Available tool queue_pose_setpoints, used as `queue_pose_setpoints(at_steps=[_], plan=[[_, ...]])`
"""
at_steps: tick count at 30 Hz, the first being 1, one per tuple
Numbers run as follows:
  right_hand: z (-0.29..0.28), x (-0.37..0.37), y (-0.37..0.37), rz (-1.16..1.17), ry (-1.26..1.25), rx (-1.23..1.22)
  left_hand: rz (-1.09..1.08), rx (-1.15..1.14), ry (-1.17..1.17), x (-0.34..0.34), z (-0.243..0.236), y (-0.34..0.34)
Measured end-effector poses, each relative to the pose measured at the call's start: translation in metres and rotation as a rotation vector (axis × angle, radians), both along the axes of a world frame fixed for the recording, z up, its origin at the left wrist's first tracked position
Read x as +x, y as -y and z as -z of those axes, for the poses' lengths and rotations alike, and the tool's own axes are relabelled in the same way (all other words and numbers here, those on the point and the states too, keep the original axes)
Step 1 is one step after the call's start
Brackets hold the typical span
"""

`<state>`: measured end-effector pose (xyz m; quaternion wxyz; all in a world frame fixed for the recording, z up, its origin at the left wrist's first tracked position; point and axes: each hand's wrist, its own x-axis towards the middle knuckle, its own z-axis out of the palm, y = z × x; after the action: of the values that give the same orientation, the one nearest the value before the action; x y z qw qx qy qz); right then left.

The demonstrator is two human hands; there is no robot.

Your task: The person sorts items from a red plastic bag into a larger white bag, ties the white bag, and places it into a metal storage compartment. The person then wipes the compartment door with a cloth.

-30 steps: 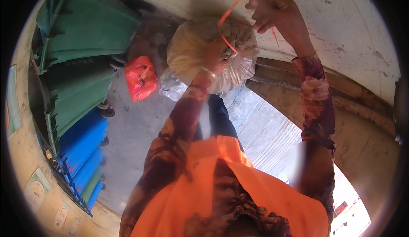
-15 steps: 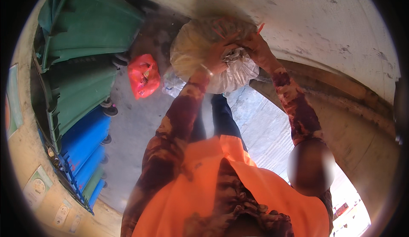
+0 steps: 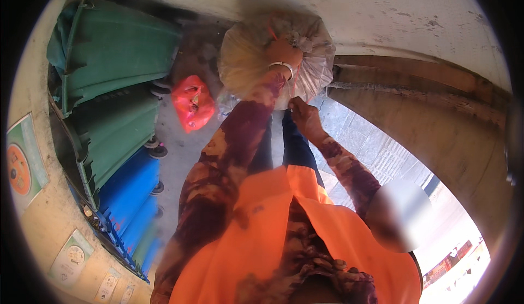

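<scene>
A large, full translucent plastic bag (image 3: 240, 52) stands at the top centre against the wall, its mouth gathered into a bunched neck (image 3: 300, 40). My left hand (image 3: 285, 52), with a white bangle at the wrist, is closed at that neck, its fingertips partly hidden. From there a thin red string (image 3: 293, 88) runs over the bag toward me. My right hand (image 3: 307, 119) pinches the string's near end, below the bag's front edge. Another bit of red string (image 3: 272, 32) sticks up beyond my left hand.
A red plastic bag (image 3: 194, 104) lies on the floor left of the big bag, beside a small clear bag (image 3: 226, 103). Green bins (image 3: 120, 47) and blue bins (image 3: 125, 173) on wheels line the left side. A brown ledge (image 3: 415, 74) runs along the wall at right.
My right hand has moved from the bag's neck down toward me, drawing the red string out. My left hand has stayed at the neck, which now looks tightly gathered.
</scene>
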<state>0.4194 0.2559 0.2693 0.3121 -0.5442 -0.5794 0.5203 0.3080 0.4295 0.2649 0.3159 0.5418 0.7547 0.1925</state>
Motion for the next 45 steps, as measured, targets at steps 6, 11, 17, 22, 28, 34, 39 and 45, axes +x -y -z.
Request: queue_pose_setpoints(at_steps=[6, 11, 17, 22, 28, 34, 39, 45], plan=[[0.031, -0.158, -0.074, 0.176, -0.459, -0.546, -0.044, 0.033, -0.21, 0.032, -0.024, 0.007], [0.027, -0.172, -0.04, -0.029, -0.536, -0.224, 0.218, 0.467, -0.329, 0.02, 0.017, 0.034], [-0.011, -0.008, 0.001, -0.904, 0.433, -0.091, 0.277, 0.562, -0.286, 0.013, 0.024, 0.036], [-0.087, -0.002, -0.12, -0.386, 0.316, 0.492, 0.29, 0.564, -0.327, 0.011, 0.03, 0.042], [-0.072, -0.086, -0.152, -0.549, 0.812, 0.383, 0.366, 0.539, -0.273, 0.002, 0.043, 0.052], [0.0, -0.069, -0.248, -0.496, -0.092, -0.631, 0.589, 0.65, -0.347, -0.007, 0.017, 0.059], [0.007, -0.021, -0.288, -0.533, -0.252, -0.753, 0.601, 0.794, -0.177, -0.035, 0.004, 0.056], [-0.005, 0.033, -0.241, -0.253, -0.431, -0.752, 0.487, 0.598, 0.011, -0.066, -0.009, 0.075]])
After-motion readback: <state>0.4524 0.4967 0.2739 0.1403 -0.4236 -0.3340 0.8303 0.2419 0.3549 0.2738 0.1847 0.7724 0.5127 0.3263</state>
